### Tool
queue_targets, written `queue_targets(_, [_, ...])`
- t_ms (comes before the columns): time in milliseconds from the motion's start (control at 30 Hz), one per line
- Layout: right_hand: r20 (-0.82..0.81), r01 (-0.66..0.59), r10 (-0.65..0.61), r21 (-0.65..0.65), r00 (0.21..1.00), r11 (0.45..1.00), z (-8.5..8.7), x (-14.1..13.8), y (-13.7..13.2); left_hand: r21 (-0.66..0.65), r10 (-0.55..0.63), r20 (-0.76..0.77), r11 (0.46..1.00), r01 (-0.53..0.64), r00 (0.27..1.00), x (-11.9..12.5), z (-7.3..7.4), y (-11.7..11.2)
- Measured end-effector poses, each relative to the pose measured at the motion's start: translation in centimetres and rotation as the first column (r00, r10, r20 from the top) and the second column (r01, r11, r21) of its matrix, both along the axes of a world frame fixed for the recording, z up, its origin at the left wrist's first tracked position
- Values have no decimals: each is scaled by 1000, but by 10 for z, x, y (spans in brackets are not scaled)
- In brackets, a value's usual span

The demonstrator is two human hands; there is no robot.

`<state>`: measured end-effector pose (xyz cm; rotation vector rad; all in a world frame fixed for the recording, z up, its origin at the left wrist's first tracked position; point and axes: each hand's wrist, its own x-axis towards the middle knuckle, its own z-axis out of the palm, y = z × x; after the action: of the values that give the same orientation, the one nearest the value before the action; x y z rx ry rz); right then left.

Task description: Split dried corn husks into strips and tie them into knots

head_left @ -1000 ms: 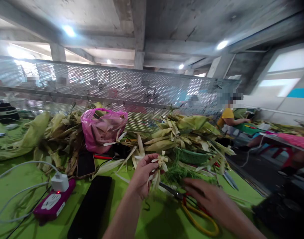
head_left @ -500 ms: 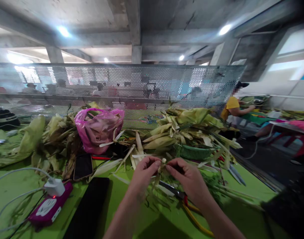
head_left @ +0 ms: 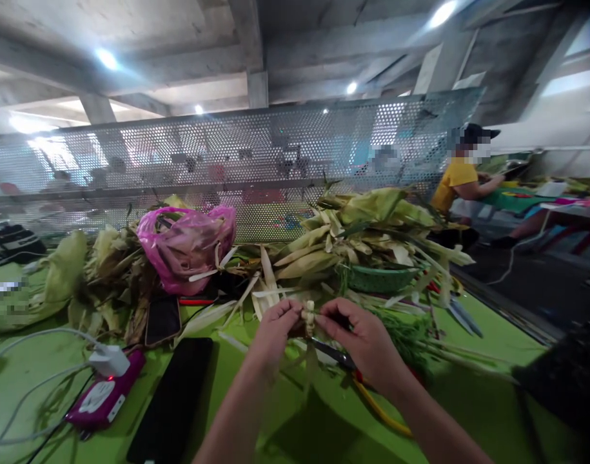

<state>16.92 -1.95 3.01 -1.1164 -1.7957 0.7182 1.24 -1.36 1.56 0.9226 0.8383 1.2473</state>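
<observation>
Between my two hands stands a small knotted piece of pale corn husk (head_left: 310, 316), with thin strips trailing below it. My left hand (head_left: 279, 327) is closed, thumb and fingertips pinching the piece from its left side. On the other side, my right hand (head_left: 356, 330) has its thumb and forefinger pressed together at the piece's right edge, apparently on a thin strand. Under my hands lies a cutting tool with a dark blade and yellow handle (head_left: 384, 412), partly covered by my right hand. A bundle of fine green strands (head_left: 403, 335) is beside my right wrist.
Corn husks (head_left: 362, 222) are heaped behind a green basket (head_left: 382, 278). Left are a pink plastic bag (head_left: 188, 248), a phone (head_left: 163, 320), a black slab (head_left: 173, 399) and a purple power strip (head_left: 108, 396). Scissors blades (head_left: 463, 317) lie right; a person in yellow (head_left: 456, 177) sits beyond.
The knotted husk piece now stands upright and shows more fully between my fingers. My right hand has shifted slightly left and up. The camera view has tilted a little.
</observation>
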Motion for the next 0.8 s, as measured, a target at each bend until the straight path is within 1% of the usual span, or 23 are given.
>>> queue_targets(33, [4, 12, -12, -4, 1000, 1000, 0, 1, 0, 2, 15, -8, 1000, -15, 1000, -1, 1, 0])
queue_targets(100, [7, 22, -22, -12, 1000, 1000, -1, 2, 0, 61, 46, -63, 997, -42, 997, -2, 2, -1])
queue_targets(167, [-5, 22, -22, -11, 1000, 1000, -1, 2, 0, 141, 55, -146, 989, -34, 988, -4, 2, 0])
queue_targets(233, [-38, 7, -8, -25, 999, 1000, -1, 0, 0, 179, 44, -193, 984, -9, 980, -4, 2, 0])
queue_targets(367, [-152, -49, 32, -109, 988, 993, 0, -5, -1, 130, 16, -135, 991, 2, 991, -2, 0, 0])
queue_targets(433, [-177, -37, 12, -137, 984, 990, 0, -6, 0, 96, -1, -108, 995, 11, 994, -2, -1, 0])
queue_targets(500, [-175, 0, -25, -142, 984, 990, -2, -6, 1, 90, -24, -123, 995, 35, 992, -3, -1, 0])
queue_targets(633, [-198, 46, -70, -125, 978, 991, -6, -3, 3, 127, -43, -208, 989, 70, 977, -6, -2, 3])
queue_targets(733, [-291, 8, -59, -174, 955, 985, -5, -4, 3, 133, -18, -170, 990, 41, 985, -8, -2, 5])
queue_targets(800, [-355, -63, -25, -234, 935, 970, -5, -6, 3, 128, 40, -109, 991, -25, 993, -9, -2, 6])
